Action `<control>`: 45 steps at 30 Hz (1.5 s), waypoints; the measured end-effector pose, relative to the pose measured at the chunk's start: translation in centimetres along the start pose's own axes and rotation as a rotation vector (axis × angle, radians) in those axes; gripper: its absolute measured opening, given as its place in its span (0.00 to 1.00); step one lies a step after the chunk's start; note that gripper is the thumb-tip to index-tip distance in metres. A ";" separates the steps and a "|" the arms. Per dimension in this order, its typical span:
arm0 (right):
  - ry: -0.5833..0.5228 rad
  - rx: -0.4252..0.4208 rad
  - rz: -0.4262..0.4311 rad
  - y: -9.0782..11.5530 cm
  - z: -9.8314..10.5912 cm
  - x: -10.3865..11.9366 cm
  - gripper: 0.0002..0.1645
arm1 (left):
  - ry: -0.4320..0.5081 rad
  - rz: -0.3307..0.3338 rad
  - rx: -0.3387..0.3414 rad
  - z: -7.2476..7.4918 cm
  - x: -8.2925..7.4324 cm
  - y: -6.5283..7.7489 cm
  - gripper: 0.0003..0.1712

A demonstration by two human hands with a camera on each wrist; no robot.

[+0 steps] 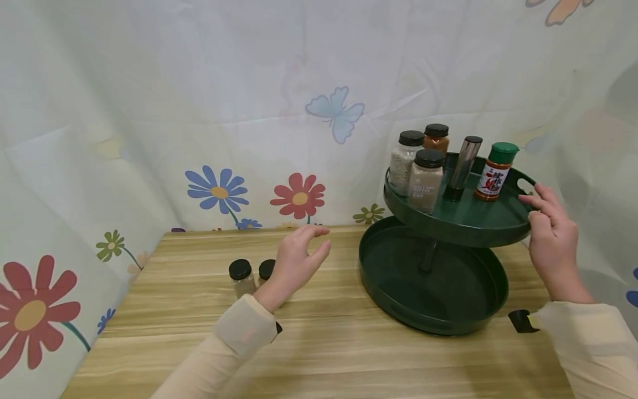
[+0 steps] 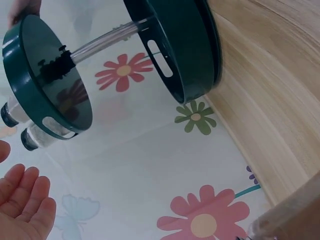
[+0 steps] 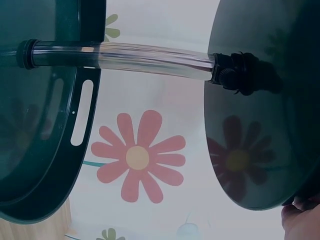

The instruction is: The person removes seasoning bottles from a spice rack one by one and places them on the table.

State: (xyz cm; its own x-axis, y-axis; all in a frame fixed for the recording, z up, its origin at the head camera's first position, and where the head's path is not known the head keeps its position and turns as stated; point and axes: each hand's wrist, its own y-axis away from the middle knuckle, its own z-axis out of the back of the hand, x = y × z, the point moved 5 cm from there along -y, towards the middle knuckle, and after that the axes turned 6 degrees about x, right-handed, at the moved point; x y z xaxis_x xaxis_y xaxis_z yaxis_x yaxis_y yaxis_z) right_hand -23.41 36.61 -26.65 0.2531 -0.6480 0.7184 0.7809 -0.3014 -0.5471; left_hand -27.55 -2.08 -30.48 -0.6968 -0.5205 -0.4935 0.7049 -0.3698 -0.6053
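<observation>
A dark green two-tier rotating spice rack stands on the wooden table. My right hand grips the right rim of its upper tray, beside the handle slot; the same hand's fingers show at the tray edge in the right wrist view. On that tray stand a green-capped red seasoning shaker, a jar of white grains, a salt and pepper jar and a reddish-brown jar. My left hand hovers left of the rack, fingers loosely bent, holding nothing.
Two black-capped jars, one at the left and one partly hidden by my left wrist, stand on the table. A metal post rises through the upper tray. A flowered curtain hangs behind the table.
</observation>
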 end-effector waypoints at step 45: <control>0.009 0.014 0.013 0.1 -0.1 0.2 0.27 | 0.260 -0.044 0.149 -0.6 -4.1 -6.2 0.33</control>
State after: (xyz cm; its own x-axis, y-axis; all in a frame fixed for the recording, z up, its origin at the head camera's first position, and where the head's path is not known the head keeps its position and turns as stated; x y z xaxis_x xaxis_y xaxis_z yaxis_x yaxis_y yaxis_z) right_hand -23.33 36.40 -26.65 0.2580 -0.6584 0.7071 0.7853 -0.2834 -0.5505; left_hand -29.13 2.82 -25.11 -0.7242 -0.2941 -0.6237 0.6715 -0.5066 -0.5408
